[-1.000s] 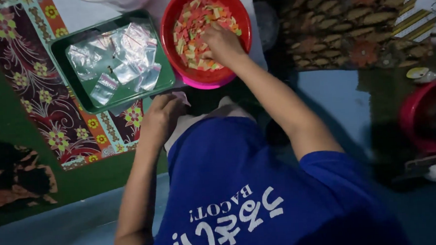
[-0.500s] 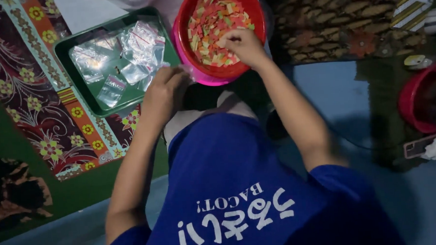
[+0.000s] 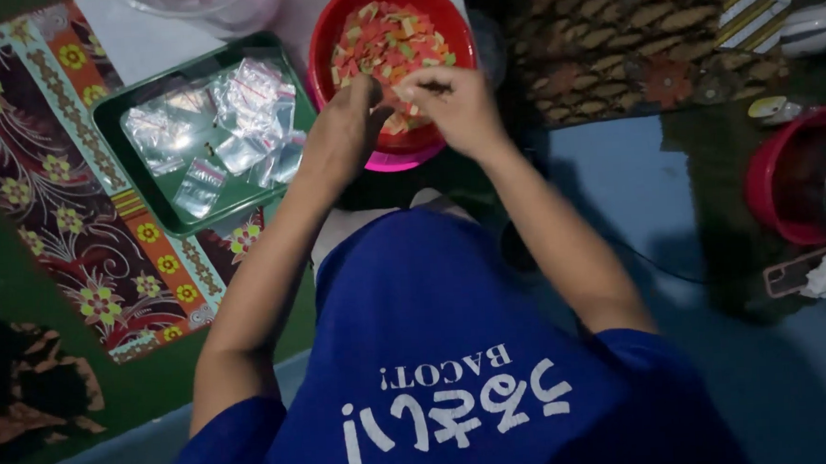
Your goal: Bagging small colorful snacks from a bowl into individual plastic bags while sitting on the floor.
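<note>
Both hands over red bowl [image 3: 323, 39] of chips.
L hand [image 3: 342, 132] fingers curled at rim; R hand [image 3: 453, 103] pinching sm. item; green tray [image 3: 110, 116] w/ clear bags adj.

A bowl [image 3: 392, 7] of cut pieces [image 3: 379, 41] is set ahead of the person. A tray [image 3: 110, 121] of small bags [image 3: 237, 109] is placed just left of it, on a patterned mat [image 3: 44, 204]. Both hands [image 3: 347, 132] [image 3: 453, 103] are positioned over the bowl's near rim.

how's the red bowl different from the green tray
The red bowl is round and deep, filled with orange, red and pale green cut pieces; the green tray is rectangular and shallow, holding small clear plastic bags. Both hands, the left hand and the right hand, are over the bowl, none over the tray.
</note>
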